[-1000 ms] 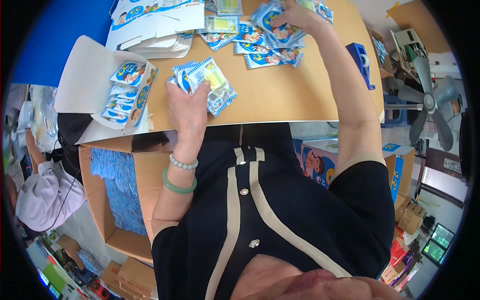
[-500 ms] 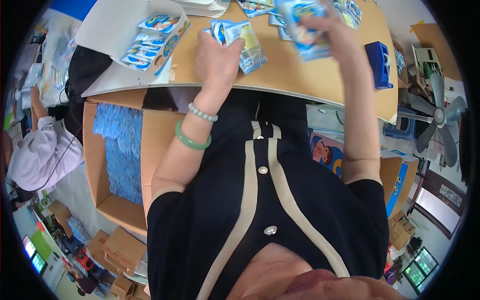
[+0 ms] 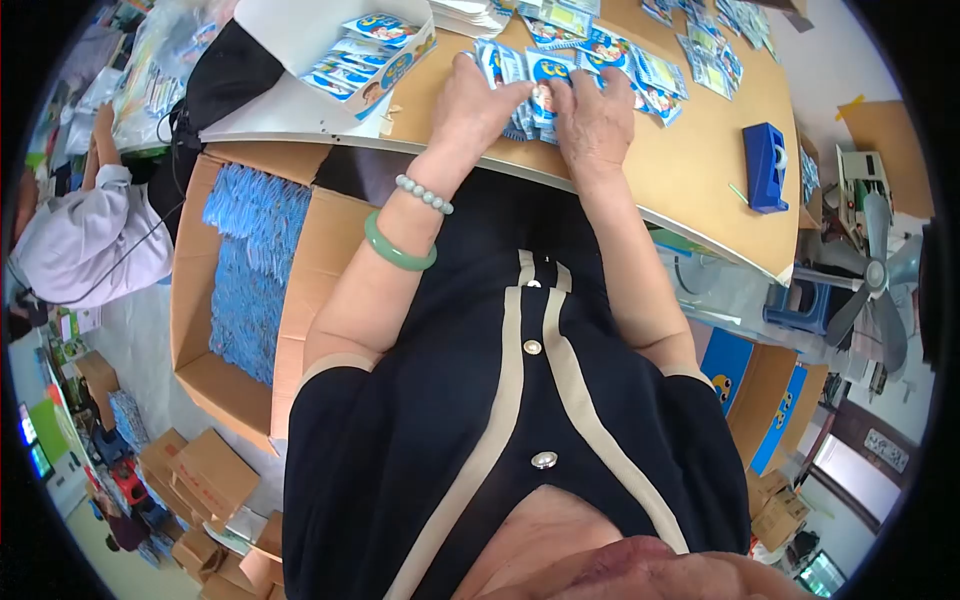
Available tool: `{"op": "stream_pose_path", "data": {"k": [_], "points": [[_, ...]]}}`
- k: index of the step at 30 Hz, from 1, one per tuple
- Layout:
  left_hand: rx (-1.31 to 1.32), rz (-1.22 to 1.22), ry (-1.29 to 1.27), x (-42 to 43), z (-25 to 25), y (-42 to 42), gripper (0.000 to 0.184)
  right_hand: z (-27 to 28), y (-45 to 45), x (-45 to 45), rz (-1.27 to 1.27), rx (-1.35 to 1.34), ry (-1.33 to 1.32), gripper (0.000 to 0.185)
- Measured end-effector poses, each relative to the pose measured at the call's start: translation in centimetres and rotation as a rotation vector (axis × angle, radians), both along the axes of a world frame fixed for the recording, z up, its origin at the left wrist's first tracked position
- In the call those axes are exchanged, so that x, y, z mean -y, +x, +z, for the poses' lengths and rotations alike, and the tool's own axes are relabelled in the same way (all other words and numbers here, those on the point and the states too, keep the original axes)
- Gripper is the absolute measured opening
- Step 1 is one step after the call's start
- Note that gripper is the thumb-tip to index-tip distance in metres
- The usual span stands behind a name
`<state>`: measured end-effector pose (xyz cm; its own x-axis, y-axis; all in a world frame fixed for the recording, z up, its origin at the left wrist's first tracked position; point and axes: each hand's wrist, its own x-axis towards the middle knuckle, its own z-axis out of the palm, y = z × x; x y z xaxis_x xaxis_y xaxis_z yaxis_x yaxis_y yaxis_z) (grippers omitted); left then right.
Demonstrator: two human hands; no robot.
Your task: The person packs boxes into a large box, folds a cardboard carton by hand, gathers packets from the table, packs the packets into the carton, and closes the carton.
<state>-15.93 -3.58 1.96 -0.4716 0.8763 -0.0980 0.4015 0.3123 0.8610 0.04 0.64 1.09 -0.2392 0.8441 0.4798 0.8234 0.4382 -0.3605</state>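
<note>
My left hand point(image 3: 468, 108) is wrapped round several small blue-and-white printed packets point(image 3: 500, 66), with its thumb towards the right. Close beside it, my right hand point(image 3: 597, 125) has bent fingers on another upright packet point(image 3: 547, 72), pressing it near the held ones. The fingertips partly hide what each hand grips. Just beyond and right of my right hand, more of these packets point(image 3: 655, 78) lie spread on the wooden table point(image 3: 690, 150). An open white box point(image 3: 300, 40) to the left holds a row of similar packets point(image 3: 365, 50).
A blue tape dispenser point(image 3: 766, 168) stands at the table's right. Below the left edge, an open cardboard box point(image 3: 230, 395) contains many blue packets. White stacked sheets point(image 3: 470, 15) lie at the back. At far left sits another person in a pale shirt point(image 3: 95, 235).
My right hand has come left and down with its packets, beside my left hand. My left hand now has packets held upright. The view has shifted slightly.
</note>
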Motion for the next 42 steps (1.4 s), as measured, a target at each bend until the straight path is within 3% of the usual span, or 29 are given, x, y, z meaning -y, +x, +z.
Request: {"op": "stream_pose_path", "data": {"k": [2, 5, 6, 9, 14, 18, 23, 26, 29, 31, 33, 35, 37, 38, 39, 40, 42], "points": [[-0.062, -0.002, 0.000, -0.1, 0.1, 0.5, 0.075, 0.6, 0.3, 0.4, -0.011, 0.060, -0.003, 0.042], [-0.019, 0.001, -0.004, -0.4, 0.3, 1.5, 0.074, 2.3, 1.6, 0.5, 0.131, -0.134, -0.611, 0.038], [0.004, -0.007, -0.006, -0.5, 0.3, 2.0, 0.073, 2.0, 2.0, 0.3, 0.131, -0.136, -0.613, 0.038], [0.127, -0.081, 0.050, -1.0, -0.2, 2.8, 0.071, 0.3, 3.2, -0.3, 0.163, -0.489, -0.573, 0.036], [0.080, -0.109, 0.063, -1.5, 0.1, 3.8, 0.069, -1.7, 4.6, -0.1, 0.249, -0.261, -0.361, 0.039], [-0.010, -0.097, 0.052, -1.0, 1.5, 4.6, 0.065, -2.5, 4.1, 0.7, 0.210, -0.558, -0.220, 0.036], [0.022, -0.044, -0.010, -1.1, 2.1, 4.9, 0.057, 0.0, 3.9, 1.7, 0.212, -0.758, -0.613, 0.042], [0.228, -0.018, 0.067, -0.6, 2.0, 4.4, 0.051, 3.0, 2.6, 2.4, 0.300, -0.932, -0.832, 0.048], [0.271, 0.074, 0.278, 2.3, 5.3, 1.7, 0.050, 5.2, -0.2, 2.8, 0.513, -0.720, -0.735, 0.059], [0.284, 0.168, 0.404, 4.4, 8.6, -0.8, 0.048, 7.9, -3.9, 2.3, 0.705, -0.745, -0.737, 0.059], [0.031, 0.329, 0.495, 4.4, 8.3, -4.3, 0.047, 10.4, -7.6, 1.1, 0.894, -0.528, -0.561, 0.060], [0.070, 0.377, 0.511, 4.5, 9.0, -7.1, 0.038, 11.0, -11.5, -0.6, 0.950, -0.456, -0.501, 0.052], [0.116, 0.436, 0.526, 3.1, 7.5, -10.6, 0.030, 11.1, -15.3, -2.7, 0.934, -0.107, -0.560, 0.047], [0.050, 0.402, 0.372, 1.4, 4.3, -13.0, 0.039, 10.0, -17.2, -3.6, 0.938, -0.104, -0.558, 0.047], [-0.011, 0.366, 0.216, 0.7, 3.3, -13.9, 0.048, 8.3, -18.9, -4.1, 0.869, 0.080, -0.495, 0.043], [-0.008, 0.367, 0.217, 0.0, 2.3, -14.7, 0.048, 6.6, -19.8, -4.7, 0.793, 0.259, -0.429, 0.040], [0.015, 0.379, 0.110, -0.8, 2.2, -15.1, 0.039, 6.2, -20.2, -4.7, 0.780, 0.226, -0.399, 0.036]]}}
